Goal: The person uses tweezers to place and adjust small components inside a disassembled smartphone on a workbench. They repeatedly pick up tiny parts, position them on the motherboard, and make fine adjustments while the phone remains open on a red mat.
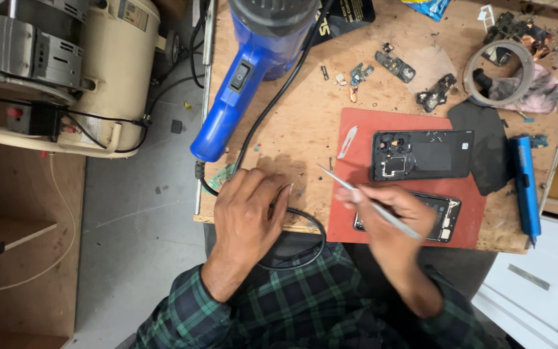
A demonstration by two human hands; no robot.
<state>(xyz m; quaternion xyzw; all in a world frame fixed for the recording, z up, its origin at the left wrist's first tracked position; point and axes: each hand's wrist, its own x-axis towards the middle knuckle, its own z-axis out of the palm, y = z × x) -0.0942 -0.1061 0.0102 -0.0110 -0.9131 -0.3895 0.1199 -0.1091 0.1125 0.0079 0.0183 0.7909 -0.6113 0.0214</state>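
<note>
My right hand (389,216) grips thin metal tweezers (337,179) whose tip points up and left over the red mat (402,123). Under that hand lies an opened phone body (444,216), partly hidden by my fingers. A second opened phone frame (421,154), black, lies further back on the mat. My left hand (250,213) rests flat at the wooden table's front edge, over a black cable (311,223), holding nothing. A small white pry tool (347,141) lies at the mat's left edge.
A blue heat gun (247,77) lies at the back left of the wooden table (305,116). A blue screwdriver (524,187) lies at right, a tape roll (498,71) and several small phone parts at the back. A cream machine (117,58) stands left.
</note>
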